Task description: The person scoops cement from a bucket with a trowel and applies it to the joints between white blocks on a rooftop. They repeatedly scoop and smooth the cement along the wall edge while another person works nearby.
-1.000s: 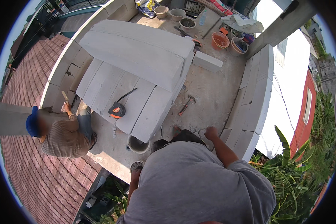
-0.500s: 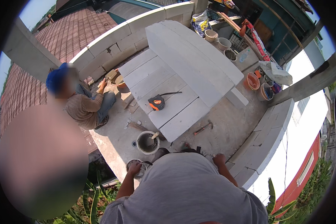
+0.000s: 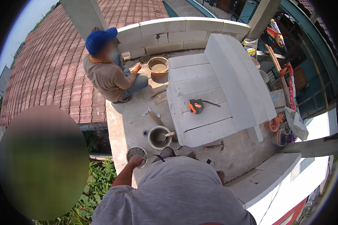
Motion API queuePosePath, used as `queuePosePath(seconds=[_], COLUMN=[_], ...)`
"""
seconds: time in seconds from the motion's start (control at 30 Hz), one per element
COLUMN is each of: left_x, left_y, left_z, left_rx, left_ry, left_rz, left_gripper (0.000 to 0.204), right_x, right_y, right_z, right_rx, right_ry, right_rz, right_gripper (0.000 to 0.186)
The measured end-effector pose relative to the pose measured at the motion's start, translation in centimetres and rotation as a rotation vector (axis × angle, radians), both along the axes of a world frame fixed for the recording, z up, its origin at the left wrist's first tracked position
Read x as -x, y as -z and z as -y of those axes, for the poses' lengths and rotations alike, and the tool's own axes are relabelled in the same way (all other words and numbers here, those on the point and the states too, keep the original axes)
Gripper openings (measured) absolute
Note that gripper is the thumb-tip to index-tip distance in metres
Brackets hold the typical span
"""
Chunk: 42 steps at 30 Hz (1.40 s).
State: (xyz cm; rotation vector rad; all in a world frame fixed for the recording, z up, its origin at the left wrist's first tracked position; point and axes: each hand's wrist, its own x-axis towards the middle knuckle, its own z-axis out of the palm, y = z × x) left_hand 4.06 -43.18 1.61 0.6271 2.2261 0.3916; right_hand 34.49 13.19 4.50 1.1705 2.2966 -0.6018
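Fingers of left hand [image 3: 135, 161] curled over rim of small mortar bucket [image 3: 136, 153] at slab's near edge, steadying it; right hand [image 3: 220, 176] mostly hidden, grip indeterminate.

White blocks [image 3: 199, 93], orange-black tape measure [image 3: 196, 106], blue cap [image 3: 99, 39], brown striped shirt [image 3: 103, 77], grey bucket [image 3: 159, 137].

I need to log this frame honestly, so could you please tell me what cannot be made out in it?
- Head view: right hand, mostly hidden behind the grey shirt.
- Left hand on small bucket; grip unclear.
- Lower left: blurred oval patch covers the scene.
- Hammer: too small for detail.
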Motion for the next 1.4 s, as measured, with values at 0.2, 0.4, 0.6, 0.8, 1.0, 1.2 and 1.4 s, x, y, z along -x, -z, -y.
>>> queuePosePath(seconds=[0.2, 0.4, 0.6, 0.8, 1.0, 1.2, 1.4], left_x=[0.4, 0.9, 2.1, 2.0, 3.0, 4.1, 5.0], left_y=[0.1, -2.7, -3.3, -3.5, -1.2, -2.9, -4.2], left_z=[0.6, -1.0, 1.3, -0.7, 3.7, -0.5, -1.5], left_rx=[-0.06, 0.001, -0.027, -0.096, -0.197, -0.116, -0.049], left_ry=[0.149, -0.271, -0.152, -0.521, -0.23, -0.245, -0.215], left_rz=[-0.15, 0.177, 0.03, 0.239, 0.061, 0.274, 0.199], left_gripper=[0.031, 0.034, 0.04, 0.036, 0.039, 0.041, 0.045], right_x=[2.5, 2.4, 2.7, -0.4, 0.1, -3.3, -3.8], right_y=[-1.5, -3.8, -3.9, -1.1, -1.3, -1.2, -1.8], right_z=[1.1, 2.2, 5.2, 5.1, 7.4, 8.6, 10.2], right_rx=[-0.071, 0.059, 0.016, -0.114, -0.17, -0.172, -0.162], right_ry=[0.187, 0.293, 0.198, -0.019, -0.229, 0.144, 0.265], right_rz=[-0.145, -0.175, -0.092, 0.002, -0.022, -0.059, -0.215], right_gripper=[0.039, 0.045, 0.042, 0.031, 0.035, 0.032, 0.041])
